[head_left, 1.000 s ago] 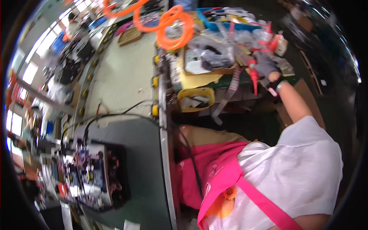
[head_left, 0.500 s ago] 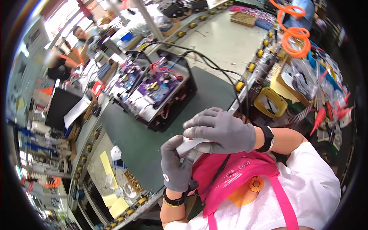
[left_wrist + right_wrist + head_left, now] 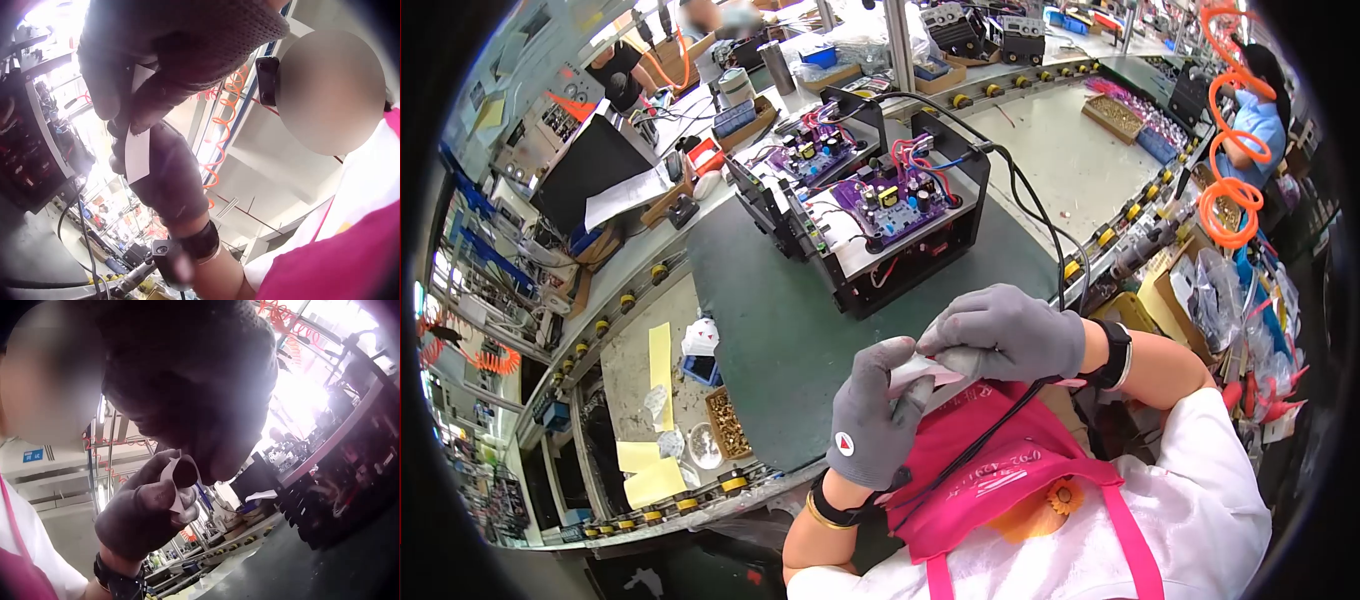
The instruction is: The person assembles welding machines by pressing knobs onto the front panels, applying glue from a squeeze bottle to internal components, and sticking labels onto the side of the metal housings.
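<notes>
Both hands wear grey gloves and meet in front of the pink apron, over the near edge of the bench. My left hand grips a small white strip, which looks like paper or label backing, between thumb and fingers. With bunched fingertips, my right hand pinches the strip's other end. Seen from the right wrist, the strip curls in a loop around a dark fingertip. A flat length of the strip hangs below the left fingers in the left wrist view. Part of it is hidden by the gloves.
An open black chassis with purple circuit boards stands on the dark green mat, beyond the hands. Black cables run from it toward the apron. Yellow paper and a box of brass-coloured parts lie at left. An orange coiled hose hangs at right.
My right hand has come from the red-tipped bottles at the bench's right side to meet the left hand, which has come into view. Over the last half second, the right fingers closed onto the white strip.
</notes>
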### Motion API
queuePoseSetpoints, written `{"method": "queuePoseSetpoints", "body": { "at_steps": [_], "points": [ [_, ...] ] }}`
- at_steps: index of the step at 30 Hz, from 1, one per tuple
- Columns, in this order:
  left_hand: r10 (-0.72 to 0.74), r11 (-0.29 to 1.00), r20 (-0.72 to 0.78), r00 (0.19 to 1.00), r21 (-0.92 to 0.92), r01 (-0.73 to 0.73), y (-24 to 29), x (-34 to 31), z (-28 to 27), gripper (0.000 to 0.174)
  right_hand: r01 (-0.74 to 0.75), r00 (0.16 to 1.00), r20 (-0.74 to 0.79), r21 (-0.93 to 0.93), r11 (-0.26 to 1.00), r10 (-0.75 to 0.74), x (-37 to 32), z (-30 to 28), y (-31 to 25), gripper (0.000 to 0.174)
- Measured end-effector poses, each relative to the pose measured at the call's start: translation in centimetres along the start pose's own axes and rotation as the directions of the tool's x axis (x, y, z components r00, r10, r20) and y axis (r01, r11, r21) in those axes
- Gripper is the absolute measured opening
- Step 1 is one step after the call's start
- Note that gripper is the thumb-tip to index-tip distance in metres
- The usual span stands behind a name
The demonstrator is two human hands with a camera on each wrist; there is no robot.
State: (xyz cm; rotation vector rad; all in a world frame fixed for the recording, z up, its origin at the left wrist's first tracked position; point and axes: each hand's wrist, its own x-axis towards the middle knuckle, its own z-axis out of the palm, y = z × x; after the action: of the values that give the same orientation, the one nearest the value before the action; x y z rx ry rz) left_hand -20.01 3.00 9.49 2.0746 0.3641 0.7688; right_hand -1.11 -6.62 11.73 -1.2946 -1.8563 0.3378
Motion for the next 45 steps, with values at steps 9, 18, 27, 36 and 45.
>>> {"method": "queuePoseSetpoints", "body": {
  "at_steps": [9, 18, 27, 36, 45],
  "points": [
    [0.179, 0.983, -0.031, 0.983, 0.046, -0.178, -0.9, 2.1, -0.1, 0.041, 0.191, 0.978, 0.122, -0.232, 0.954, -0.166, 2.3, -2.1, 1.1, 0.017],
    [-0.155, 0.929, -0.024, 0.988, -0.345, 0.138, -2.9, 1.1, -0.8, 0.046, 0.006, 0.997, -0.067, -0.464, 0.886, -0.042, 11.3, -6.2, 8.8, 0.012],
    [-0.283, 0.891, 0.095, 0.954, -0.343, 0.298, -5.5, -1.9, 1.8, 0.031, -0.208, 0.896, -0.037, -0.915, 0.347, 0.442, 16.0, -4.9, 15.8, 0.015],
    [-0.263, 0.915, -0.159, 0.951, -0.353, 0.194, -4.2, -1.4, 2.0, 0.038, -0.090, 0.976, -0.212, -0.191, 0.977, 0.049, 6.8, -5.8, 3.9, 0.010],
    [-0.124, 0.973, -0.193, 0.973, -0.217, 0.081, -2.5, -1.0, 3.3, 0.038, -0.019, 1.000, -0.019, -0.324, 0.946, 0.014, -0.8, -0.7, 1.5, 0.028]
  ]
}}
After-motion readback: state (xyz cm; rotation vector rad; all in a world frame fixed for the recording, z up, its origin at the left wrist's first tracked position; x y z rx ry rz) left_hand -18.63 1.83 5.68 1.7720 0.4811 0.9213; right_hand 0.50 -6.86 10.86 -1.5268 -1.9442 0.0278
